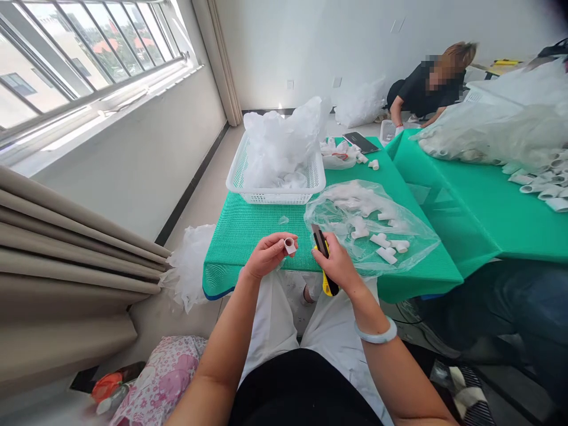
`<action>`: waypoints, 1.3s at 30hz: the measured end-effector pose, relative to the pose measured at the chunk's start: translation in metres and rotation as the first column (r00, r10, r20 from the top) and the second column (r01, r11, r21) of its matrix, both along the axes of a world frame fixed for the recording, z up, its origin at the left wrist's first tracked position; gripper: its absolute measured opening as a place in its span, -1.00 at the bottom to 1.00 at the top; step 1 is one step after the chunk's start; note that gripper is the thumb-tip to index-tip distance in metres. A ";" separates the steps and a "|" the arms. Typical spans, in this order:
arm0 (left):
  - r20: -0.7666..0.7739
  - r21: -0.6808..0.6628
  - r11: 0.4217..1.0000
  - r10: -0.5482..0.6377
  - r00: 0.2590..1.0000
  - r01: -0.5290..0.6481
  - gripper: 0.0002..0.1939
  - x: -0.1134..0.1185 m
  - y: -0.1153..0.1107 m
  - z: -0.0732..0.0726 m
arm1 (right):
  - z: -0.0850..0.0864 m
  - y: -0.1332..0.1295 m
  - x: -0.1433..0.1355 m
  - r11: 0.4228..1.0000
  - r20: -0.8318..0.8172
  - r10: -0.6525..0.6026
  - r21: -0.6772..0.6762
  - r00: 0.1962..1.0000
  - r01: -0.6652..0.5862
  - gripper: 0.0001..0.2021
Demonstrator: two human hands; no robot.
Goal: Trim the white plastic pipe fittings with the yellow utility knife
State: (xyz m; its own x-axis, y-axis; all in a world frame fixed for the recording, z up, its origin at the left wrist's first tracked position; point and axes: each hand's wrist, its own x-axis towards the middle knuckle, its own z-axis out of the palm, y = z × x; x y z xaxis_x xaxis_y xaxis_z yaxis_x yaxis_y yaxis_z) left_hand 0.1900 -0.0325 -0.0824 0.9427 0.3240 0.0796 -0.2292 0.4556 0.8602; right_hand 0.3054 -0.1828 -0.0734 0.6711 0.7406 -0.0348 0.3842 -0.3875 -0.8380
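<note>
Between the fingers of my left hand is a white plastic pipe fitting, its round opening turned up towards me. My right hand grips a yellow and black utility knife, its blade pointing up and away from me. Both hands are above the near edge of the green-covered table, a short gap apart. Just beyond my right hand, a clear plastic bag lies open with several white pipe tees in and on it.
A white basket heaped with clear plastic stands at the table's far left. Behind the bag are more fittings and a dark flat object. Another green table with bagged fittings stands right. A person bends down at the back.
</note>
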 end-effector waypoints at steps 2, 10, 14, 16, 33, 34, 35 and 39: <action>-0.014 0.010 1.000 -0.006 1.000 0.006 -0.70 0.001 -0.001 0.002 | -0.001 -0.002 0.000 0.999 -0.001 -0.006 0.034 1.000 0.006 -0.71; -0.030 0.044 0.999 0.014 0.999 -0.012 -0.72 0.004 -0.004 0.009 | 0.021 -0.013 -0.020 0.944 -0.170 0.138 0.322 0.976 -0.078 -0.73; -0.052 0.083 0.997 0.013 0.999 -0.008 -0.71 0.005 -0.004 0.005 | 0.030 -0.010 -0.028 0.951 -0.082 0.160 0.281 0.984 -0.131 -0.72; -0.067 0.132 0.991 0.021 0.998 -0.012 -0.71 0.006 -0.004 0.002 | 0.030 -0.006 -0.029 0.963 0.001 0.171 0.210 0.985 -0.168 -0.71; -0.040 0.318 0.879 0.388 0.921 -0.357 -0.71 0.010 -0.019 0.008 | 0.035 -0.004 -0.020 0.858 -0.806 0.197 0.418 0.558 0.300 -0.65; -0.062 0.263 0.901 0.374 0.925 -0.346 -0.69 0.010 -0.020 0.009 | 0.034 -0.006 -0.018 0.860 -0.776 0.178 0.421 0.604 0.287 -0.64; -0.086 0.200 0.921 0.355 0.931 -0.333 -0.66 0.011 -0.022 0.010 | 0.033 -0.008 -0.018 0.871 -0.736 0.163 0.421 0.657 0.255 -0.64; -0.169 -0.009 0.955 0.290 0.942 -0.296 -0.57 0.013 -0.030 0.016 | 0.031 -0.008 -0.021 0.940 -0.426 0.126 0.339 0.896 0.029 -0.68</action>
State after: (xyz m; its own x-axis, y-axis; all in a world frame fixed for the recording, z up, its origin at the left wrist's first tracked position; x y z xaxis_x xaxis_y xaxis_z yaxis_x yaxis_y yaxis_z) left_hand 0.2033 -0.0627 -0.0666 0.8048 0.5876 -0.0840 -0.2137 0.4188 0.8826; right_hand 0.2842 -0.1905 -0.0423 0.6071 0.7921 -0.0635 -0.0382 -0.0507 -0.9980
